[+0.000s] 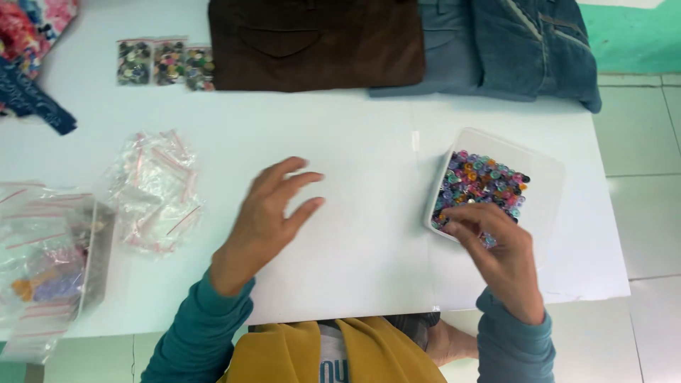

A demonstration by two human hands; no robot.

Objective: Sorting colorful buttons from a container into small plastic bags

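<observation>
My left hand (268,216) hovers over the white table (355,142) near its middle, fingers spread, holding nothing. My right hand (496,248) reaches into the near edge of a clear plastic tub (546,177) filled with several small multicoloured buttons (482,181); its fingertips are bent down among them, and I cannot see whether any button is pinched. Both arms wear teal sleeves.
A heap of small clear zip bags (154,191) lies left of my left hand, with more bags (42,262) at the far left edge. Three filled button bags (167,64) sit at the back left. Folded brown trousers (312,42) and blue jeans (511,46) lie along the far edge.
</observation>
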